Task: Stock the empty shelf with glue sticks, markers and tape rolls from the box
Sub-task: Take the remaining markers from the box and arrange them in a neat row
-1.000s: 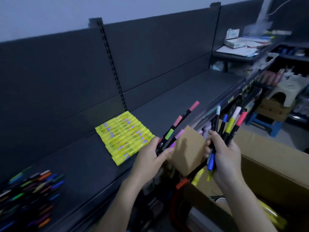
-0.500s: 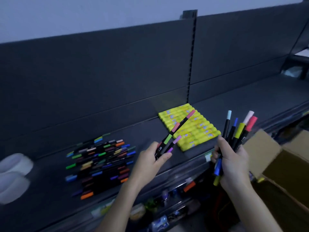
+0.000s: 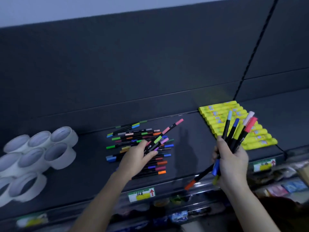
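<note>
Dark shelf [image 3: 192,148] edge runs nearest you, with a yellow price label [image 3: 141,195] on its lip. Your right hand [image 3: 232,161] grips a fanned marker bunch [image 3: 234,129] just above that edge. Your left hand [image 3: 135,158] pinches a few markers [image 3: 167,131] over the loose marker pile [image 3: 160,163] lying mid-shelf. White tape rolls [image 3: 38,154] sit to the left, and yellow glue sticks [image 3: 217,113] lie in a row at the back right.

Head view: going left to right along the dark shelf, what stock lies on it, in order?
tape rolls → marker pile → glue sticks
</note>
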`<control>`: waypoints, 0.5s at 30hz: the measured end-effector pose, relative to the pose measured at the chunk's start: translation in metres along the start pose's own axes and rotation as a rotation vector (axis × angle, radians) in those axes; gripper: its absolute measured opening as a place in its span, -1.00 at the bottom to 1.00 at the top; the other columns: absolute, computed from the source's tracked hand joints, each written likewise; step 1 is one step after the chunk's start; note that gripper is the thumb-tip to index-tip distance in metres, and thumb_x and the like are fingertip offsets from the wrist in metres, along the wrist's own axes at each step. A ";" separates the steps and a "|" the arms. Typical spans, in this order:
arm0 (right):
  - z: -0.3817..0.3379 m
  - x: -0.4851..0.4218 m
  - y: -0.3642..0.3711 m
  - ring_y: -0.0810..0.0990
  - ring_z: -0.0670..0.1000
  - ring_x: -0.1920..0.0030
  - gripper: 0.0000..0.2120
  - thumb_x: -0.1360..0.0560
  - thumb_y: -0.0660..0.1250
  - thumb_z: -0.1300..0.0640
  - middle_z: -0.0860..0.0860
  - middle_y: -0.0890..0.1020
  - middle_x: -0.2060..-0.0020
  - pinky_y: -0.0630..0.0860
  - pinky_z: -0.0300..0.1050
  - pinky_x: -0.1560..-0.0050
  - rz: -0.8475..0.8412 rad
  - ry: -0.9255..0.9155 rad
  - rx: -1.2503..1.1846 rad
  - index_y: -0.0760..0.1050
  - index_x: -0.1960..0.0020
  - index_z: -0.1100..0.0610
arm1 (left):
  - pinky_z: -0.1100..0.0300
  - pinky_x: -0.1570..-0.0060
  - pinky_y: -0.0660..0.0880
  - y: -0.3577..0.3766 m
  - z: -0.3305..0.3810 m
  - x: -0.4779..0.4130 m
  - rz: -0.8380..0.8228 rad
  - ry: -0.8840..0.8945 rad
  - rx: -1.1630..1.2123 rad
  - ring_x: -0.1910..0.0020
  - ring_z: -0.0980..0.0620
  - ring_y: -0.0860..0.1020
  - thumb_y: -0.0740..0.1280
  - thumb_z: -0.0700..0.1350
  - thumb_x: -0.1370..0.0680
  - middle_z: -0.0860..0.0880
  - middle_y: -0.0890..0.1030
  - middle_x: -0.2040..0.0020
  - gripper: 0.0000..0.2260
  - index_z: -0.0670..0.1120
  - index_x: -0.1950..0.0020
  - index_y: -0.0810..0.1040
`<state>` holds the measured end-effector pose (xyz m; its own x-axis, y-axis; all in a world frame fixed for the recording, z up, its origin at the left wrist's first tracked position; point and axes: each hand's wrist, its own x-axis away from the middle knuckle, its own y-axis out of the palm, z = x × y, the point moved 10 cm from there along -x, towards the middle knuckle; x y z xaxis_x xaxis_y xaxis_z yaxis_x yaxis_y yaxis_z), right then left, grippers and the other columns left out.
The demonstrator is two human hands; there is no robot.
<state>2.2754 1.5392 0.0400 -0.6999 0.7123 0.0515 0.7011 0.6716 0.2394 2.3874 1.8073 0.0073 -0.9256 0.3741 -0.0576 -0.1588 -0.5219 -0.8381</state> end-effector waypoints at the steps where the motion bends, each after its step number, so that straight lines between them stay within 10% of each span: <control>1: 0.000 -0.003 0.005 0.33 -0.06 0.56 -0.77 -0.57 0.27 0.21 -0.07 0.38 0.56 0.27 -0.21 0.55 -0.014 -0.009 0.012 0.35 0.25 0.13 | 0.11 0.41 0.23 -0.002 -0.007 -0.002 0.008 -0.014 -0.032 0.46 0.03 0.38 0.26 0.15 -0.56 0.03 0.38 0.44 -0.72 -0.05 0.05 0.35; 15: 0.031 -0.061 0.050 0.32 -0.10 0.60 -0.76 -0.57 0.26 0.23 -0.09 0.38 0.61 0.26 -0.28 0.60 -0.038 0.080 -0.036 0.34 0.26 0.12 | 0.12 0.34 0.33 0.006 -0.051 -0.063 -0.126 -0.050 -0.491 0.19 -0.10 0.56 0.17 0.24 -0.55 0.02 0.42 0.27 -0.57 -0.11 -0.15 0.34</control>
<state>2.3577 1.5355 0.0188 -0.7356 0.6669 0.1184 0.6694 0.6891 0.2777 2.4624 1.8203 -0.0217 -0.9269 0.3675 0.0763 -0.1012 -0.0489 -0.9937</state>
